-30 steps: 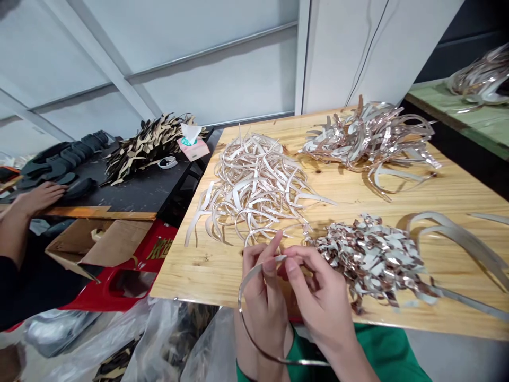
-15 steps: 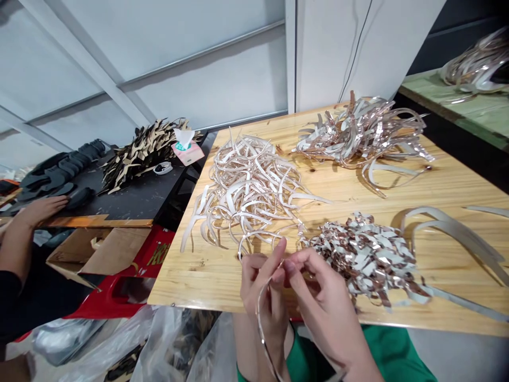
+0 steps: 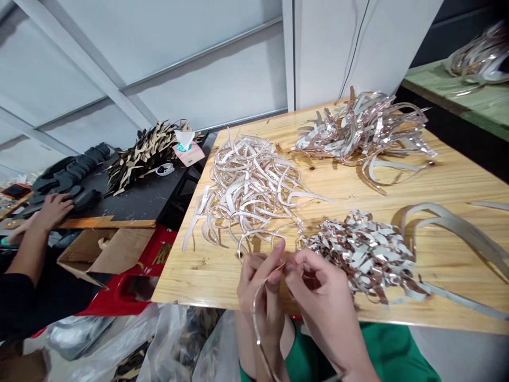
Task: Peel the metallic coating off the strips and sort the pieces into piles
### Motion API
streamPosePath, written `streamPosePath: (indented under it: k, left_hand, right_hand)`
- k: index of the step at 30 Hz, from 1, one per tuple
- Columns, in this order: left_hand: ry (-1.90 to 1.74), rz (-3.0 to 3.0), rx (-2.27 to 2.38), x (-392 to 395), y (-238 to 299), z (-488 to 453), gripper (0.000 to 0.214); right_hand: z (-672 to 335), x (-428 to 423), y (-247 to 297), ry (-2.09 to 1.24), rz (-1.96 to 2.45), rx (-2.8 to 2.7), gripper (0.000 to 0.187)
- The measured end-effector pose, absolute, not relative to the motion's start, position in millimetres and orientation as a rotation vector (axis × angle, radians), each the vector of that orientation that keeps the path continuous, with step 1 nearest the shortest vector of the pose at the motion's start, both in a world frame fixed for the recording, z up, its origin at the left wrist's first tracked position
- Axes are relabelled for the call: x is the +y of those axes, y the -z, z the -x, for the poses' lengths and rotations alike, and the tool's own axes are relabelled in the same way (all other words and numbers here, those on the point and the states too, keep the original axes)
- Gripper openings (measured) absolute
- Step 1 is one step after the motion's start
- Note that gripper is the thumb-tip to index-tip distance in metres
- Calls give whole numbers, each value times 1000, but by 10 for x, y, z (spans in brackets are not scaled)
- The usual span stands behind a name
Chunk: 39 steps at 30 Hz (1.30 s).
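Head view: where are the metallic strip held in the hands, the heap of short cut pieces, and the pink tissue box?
metallic strip [image 3: 253, 306]: head view, on its curved length below the fingers.
heap of short cut pieces [image 3: 360, 254]: head view, on the middle of the heap.
pink tissue box [image 3: 190, 155]: head view, on its top face.

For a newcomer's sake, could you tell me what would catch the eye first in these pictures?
The eye goes first to three glittering heaps on the wooden table: pale curved strips at centre, a rose-tinted metallic tangle on the far side, and short chopped pieces at near right. At the near edge, the left hand and right hand handle a thin curved strip.
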<state>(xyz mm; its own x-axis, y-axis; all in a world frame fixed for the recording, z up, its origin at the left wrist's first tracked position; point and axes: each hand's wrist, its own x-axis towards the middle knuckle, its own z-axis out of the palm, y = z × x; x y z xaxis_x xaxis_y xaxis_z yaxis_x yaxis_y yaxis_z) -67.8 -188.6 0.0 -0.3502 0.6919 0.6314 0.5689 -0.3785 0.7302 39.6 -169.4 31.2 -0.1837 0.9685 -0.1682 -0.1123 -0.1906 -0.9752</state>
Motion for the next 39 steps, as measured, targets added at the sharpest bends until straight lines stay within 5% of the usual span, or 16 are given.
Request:
streamPosePath:
  k: [30,39]
  left_hand:
    - [-1602,-1902,1631,-1983,-39,814,36]
    - [-1643,-1814,1599,-1952,-104,735,36]
  right_hand:
    - [-568,-1710,-372,-1668,1074,-1249,40]
    - [-465,-1697,-258,-1579,1052,-1061,26]
